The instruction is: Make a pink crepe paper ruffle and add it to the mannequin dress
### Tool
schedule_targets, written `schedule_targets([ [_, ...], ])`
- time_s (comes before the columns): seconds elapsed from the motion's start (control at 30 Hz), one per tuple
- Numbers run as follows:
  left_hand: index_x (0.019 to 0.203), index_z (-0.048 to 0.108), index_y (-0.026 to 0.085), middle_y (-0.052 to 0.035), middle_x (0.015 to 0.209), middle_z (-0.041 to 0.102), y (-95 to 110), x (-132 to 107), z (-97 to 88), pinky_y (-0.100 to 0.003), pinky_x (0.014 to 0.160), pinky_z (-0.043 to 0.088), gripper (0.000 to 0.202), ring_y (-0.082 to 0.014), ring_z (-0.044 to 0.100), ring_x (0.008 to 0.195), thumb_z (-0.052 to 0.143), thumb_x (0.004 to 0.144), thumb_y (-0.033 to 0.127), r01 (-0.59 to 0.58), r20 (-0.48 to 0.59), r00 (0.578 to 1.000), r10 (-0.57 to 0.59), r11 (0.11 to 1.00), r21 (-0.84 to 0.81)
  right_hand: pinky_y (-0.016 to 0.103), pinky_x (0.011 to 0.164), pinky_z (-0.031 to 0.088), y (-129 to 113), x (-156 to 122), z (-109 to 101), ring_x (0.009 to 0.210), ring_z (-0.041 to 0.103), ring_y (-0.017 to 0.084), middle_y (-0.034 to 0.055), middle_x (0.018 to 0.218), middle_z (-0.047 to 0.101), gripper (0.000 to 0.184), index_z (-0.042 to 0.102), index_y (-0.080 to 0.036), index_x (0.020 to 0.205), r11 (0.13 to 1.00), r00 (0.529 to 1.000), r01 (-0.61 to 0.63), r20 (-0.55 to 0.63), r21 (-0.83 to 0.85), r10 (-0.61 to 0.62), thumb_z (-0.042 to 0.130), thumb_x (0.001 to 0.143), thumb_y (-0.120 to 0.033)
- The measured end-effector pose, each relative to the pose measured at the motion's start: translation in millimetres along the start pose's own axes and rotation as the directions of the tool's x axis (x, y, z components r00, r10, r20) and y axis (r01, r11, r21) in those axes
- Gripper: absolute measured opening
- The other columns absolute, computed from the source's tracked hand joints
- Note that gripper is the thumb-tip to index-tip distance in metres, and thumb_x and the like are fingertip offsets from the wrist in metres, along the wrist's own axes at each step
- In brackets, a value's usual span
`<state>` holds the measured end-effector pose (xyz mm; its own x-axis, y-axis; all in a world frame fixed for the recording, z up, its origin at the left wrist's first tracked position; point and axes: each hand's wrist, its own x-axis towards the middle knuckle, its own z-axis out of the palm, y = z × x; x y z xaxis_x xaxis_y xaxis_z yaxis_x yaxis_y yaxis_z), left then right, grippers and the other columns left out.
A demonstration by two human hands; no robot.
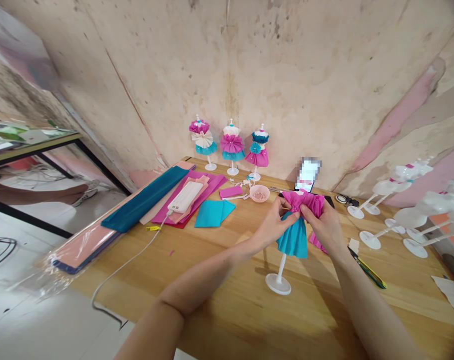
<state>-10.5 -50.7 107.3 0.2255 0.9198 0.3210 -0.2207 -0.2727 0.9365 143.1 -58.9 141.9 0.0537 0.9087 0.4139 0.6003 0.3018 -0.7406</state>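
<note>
A small white mannequin on a round stand (278, 284) wears a pleated blue paper skirt (292, 239). Around its upper part lies gathered magenta crepe paper (314, 204). My left hand (275, 220) pinches the paper's left side at the waist, thumb pointing inward. From the right, my right hand (327, 225) grips the same paper, its thumb close to the other thumb. Most of the mannequin's torso is hidden by paper and fingers. Just behind my right hand, a strip of magenta paper (317, 242) rests on the table.
Three dressed mannequins (232, 145) stand by the wall. Bare white mannequins (410, 210) are at the right, near a yellow-green cutter (369, 270). A lit phone (308, 172) leans behind my hands. Left are crepe paper sheets (146, 197), a white power bank (185, 196) with cable, and a pink bowl (259, 194).
</note>
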Motion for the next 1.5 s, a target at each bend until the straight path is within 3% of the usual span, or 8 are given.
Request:
schedule_targets([
  [0.57, 0.089, 0.046, 0.019, 0.0004, 0.089, 0.052, 2.5, 0.5, 0.5, -0.025, 0.078, 0.041, 0.025, -0.0121, 0.052, 0.084, 0.066, 0.079, 0.030, 0.093, -0.005, 0.995, -0.095, 0.985, -0.145, 0.028, 0.059, 0.036, -1.0, -0.1, 0.8, 0.062, 0.047, 0.015, -0.0023, 0.068, 0.054, 0.027, 0.053, -0.021, 0.081, 1.000, 1.000, 0.026, 0.015, 0.011, -0.026, 0.060, 0.084, -0.046],
  [0.8, 0.089, 0.048, 0.019, -0.0001, 0.089, 0.054, -5.0, 2.9, -3.2, -0.026, 0.078, 0.041, 0.023, -0.0128, 0.053, 0.085, 0.066, 0.078, 0.027, 0.103, -0.034, 0.993, -0.109, 0.986, -0.128, 0.030, 0.064, 0.040, -5.0, 2.3, -2.7, 0.067, 0.055, 0.018, 0.0018, 0.078, 0.063, 0.034, 0.056, -0.020, 0.090, 0.999, 1.000, -0.016, 0.007, -0.029, 0.016, 0.064, 0.079, -0.051],
  [0.97, 0.089, 0.048, 0.018, -0.0002, 0.089, 0.053, -7.5, 5.6, -6.6, -0.027, 0.078, 0.041, 0.022, -0.0128, 0.052, 0.083, 0.065, 0.078, 0.027, 0.086, -0.082, 0.992, -0.093, 0.992, -0.088, 0.030, 0.065, 0.042, -5.3, 5.8, -11.3, 0.073, 0.057, 0.020, 0.0044, 0.087, 0.066, 0.042, 0.060, -0.019, 0.100, 0.995, 0.988, -0.101, 0.123, 0.023, 0.098, 0.064, 0.078, -0.054],
  [1.13, 0.089, 0.049, 0.018, -0.0004, 0.089, 0.052, -4.9, 6.5, -6.9, -0.027, 0.078, 0.041, 0.022, -0.0128, 0.052, 0.083, 0.065, 0.078, 0.026, 0.063, -0.106, 0.992, -0.070, 0.996, -0.068, 0.029, 0.061, 0.041, -2.0, 6.5, -16.5, 0.068, 0.053, 0.017, 0.0021, 0.076, 0.063, 0.037, 0.065, -0.018, 0.090, 0.989, 0.959, -0.140, 0.253, 0.043, 0.125, 0.063, 0.080, -0.053],
  [1.3, 0.089, 0.049, 0.018, -0.0007, 0.090, 0.053, -4.4, 6.5, -6.4, -0.028, 0.081, 0.041, 0.021, -0.0131, 0.052, 0.085, 0.065, 0.078, 0.026, 0.064, -0.104, 0.992, -0.069, 0.997, -0.052, 0.028, 0.058, 0.037, 5.8, 6.6, -15.2, 0.062, 0.048, 0.015, 0.0006, 0.067, 0.057, 0.036, 0.062, -0.018, 0.079, 0.987, 0.958, -0.152, 0.251, 0.048, 0.135, 0.064, 0.079, -0.054],
  [1.5, 0.091, 0.048, 0.019, -0.0003, 0.091, 0.052, -4.4, 5.3, -6.5, -0.026, 0.078, 0.041, 0.021, -0.0124, 0.052, 0.083, 0.065, 0.079, 0.027, 0.085, -0.076, 0.993, -0.089, 0.995, -0.049, 0.028, 0.061, 0.039, 7.8, 5.0, -9.8, 0.066, 0.051, 0.016, 0.0021, 0.076, 0.062, 0.034, 0.063, -0.017, 0.085, 0.976, 0.956, -0.158, 0.270, 0.148, 0.113, 0.063, 0.081, -0.051],
])
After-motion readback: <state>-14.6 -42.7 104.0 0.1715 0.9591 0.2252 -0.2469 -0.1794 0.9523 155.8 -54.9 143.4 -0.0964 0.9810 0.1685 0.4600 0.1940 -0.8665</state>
